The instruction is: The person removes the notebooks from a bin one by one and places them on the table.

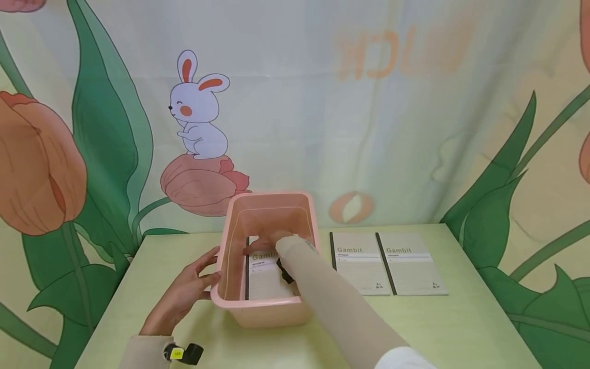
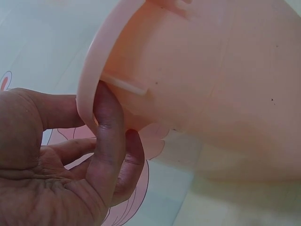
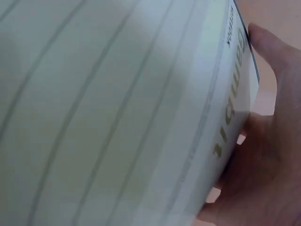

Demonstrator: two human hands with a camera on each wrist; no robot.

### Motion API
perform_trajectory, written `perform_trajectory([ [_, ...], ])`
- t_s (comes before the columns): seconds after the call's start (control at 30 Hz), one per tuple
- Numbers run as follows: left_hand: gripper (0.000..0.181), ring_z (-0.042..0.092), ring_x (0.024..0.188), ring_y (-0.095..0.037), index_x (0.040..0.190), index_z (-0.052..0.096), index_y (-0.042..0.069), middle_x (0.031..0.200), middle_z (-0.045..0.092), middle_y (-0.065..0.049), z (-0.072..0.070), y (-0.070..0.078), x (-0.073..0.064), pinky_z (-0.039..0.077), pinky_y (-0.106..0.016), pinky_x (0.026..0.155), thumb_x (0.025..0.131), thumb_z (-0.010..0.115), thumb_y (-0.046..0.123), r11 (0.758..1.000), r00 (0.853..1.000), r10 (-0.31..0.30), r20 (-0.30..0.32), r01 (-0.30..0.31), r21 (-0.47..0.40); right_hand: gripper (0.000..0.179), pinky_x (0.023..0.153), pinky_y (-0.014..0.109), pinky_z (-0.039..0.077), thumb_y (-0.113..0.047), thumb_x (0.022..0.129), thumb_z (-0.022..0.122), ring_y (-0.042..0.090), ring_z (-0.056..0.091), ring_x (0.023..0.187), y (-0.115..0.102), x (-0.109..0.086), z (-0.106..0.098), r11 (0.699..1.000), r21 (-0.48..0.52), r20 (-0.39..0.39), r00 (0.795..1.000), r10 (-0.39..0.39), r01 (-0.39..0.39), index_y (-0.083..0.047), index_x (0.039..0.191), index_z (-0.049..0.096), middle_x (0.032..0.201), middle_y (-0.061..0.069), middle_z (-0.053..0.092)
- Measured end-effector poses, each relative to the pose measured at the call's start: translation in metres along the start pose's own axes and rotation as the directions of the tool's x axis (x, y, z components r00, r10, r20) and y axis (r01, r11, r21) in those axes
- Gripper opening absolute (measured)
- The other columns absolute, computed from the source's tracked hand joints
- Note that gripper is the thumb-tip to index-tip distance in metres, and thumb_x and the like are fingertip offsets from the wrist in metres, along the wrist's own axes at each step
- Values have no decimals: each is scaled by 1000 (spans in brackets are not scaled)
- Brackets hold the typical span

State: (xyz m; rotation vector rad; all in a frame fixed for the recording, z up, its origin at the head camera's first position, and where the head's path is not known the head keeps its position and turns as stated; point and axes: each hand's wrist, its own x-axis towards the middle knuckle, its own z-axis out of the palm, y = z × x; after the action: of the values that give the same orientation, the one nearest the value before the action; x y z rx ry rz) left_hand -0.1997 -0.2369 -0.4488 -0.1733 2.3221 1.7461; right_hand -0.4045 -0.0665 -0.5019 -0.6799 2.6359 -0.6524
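A pink plastic bin (image 1: 258, 304) stands on the table, a notebook marked Gambit (image 1: 265, 282) inside it. My left hand (image 1: 186, 284) grips the bin's left rim; in the left wrist view the rim (image 2: 89, 80) sits between thumb and curled fingers. Reaching over the bin's right side, my right hand (image 1: 269, 242) is at the notebook's far end. The right wrist view has the notebook's pale lined cover (image 3: 117, 113) close up. There the right hand (image 3: 277, 146) holds the notebook's edge, thumb by the dark spine corner, other fingertips hidden behind it.
Two more Gambit notebooks lie side by side right of the bin, the nearer one (image 1: 359, 274) and the farther one (image 1: 415, 274). A printed curtain (image 1: 295, 102) hangs behind the light green table (image 1: 152, 266).
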Motion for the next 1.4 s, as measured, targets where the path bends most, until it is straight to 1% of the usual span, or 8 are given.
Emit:
perform_trajectory([
  [0.2,70,49,129,-43,158,20,26,156,28,-17,-1,0,-1,60,-44,82,99,56,16,1000,1000,-11,9,11,0,69,80,28,50,-76,62,73,8,55,92,-10,-6,-9,994,-41,-85,992,93,-96,-31,113,61,96,-9,59],
  [0.37,70,49,129,-43,158,19,25,157,27,-18,-2,3,0,60,-44,82,99,56,17,1000,1000,-12,17,12,2,62,83,33,51,-75,71,65,10,58,93,-20,-12,-25,994,-108,-229,973,0,-25,-36,119,62,98,-11,65],
  [0.53,71,47,131,-45,159,18,24,157,26,-19,-1,4,-2,60,-45,83,99,57,17,1000,1000,-5,20,5,12,48,82,31,52,-70,82,57,8,58,93,-36,-27,-47,986,-143,-297,946,-129,89,-40,119,60,98,-12,65],
  [0.67,73,45,133,-47,159,16,22,157,25,-20,0,4,-2,59,-46,84,99,57,17,1000,1000,6,16,-6,22,66,96,44,47,-74,85,44,15,62,105,-56,-47,-69,974,-221,-286,952,-113,49,-34,136,53,115,-5,69],
  [0.77,73,43,134,-48,159,15,21,158,24,-21,1,2,-2,59,-46,85,99,56,18,1000,1000,6,15,-6,25,76,98,52,40,-75,85,41,21,62,108,-70,-62,-85,961,-276,-302,946,-121,35,-25,141,50,118,1,69],
  [0.87,73,43,135,-48,159,15,21,158,23,-21,1,1,-1,59,-46,85,99,57,18,1000,1000,6,15,-7,22,72,91,48,38,-75,85,41,20,58,102,-80,-74,-100,932,-359,-361,913,-191,53,-23,133,54,111,0,68],
  [1.13,71,42,135,-47,159,15,21,158,23,-20,1,-1,-1,59,-46,86,100,54,14,999,1000,29,10,-29,31,57,79,40,35,-77,84,40,14,45,80,-97,-107,-138,870,-491,-525,781,-340,48,-24,99,52,81,-6,49],
  [1.4,71,43,134,-47,159,15,21,158,23,-20,1,-2,0,59,-45,84,100,54,14,999,999,33,14,-34,22,56,86,43,34,-74,82,44,16,45,85,-94,-150,-173,848,-528,-616,667,-418,44,-20,97,52,83,-4,48],
])
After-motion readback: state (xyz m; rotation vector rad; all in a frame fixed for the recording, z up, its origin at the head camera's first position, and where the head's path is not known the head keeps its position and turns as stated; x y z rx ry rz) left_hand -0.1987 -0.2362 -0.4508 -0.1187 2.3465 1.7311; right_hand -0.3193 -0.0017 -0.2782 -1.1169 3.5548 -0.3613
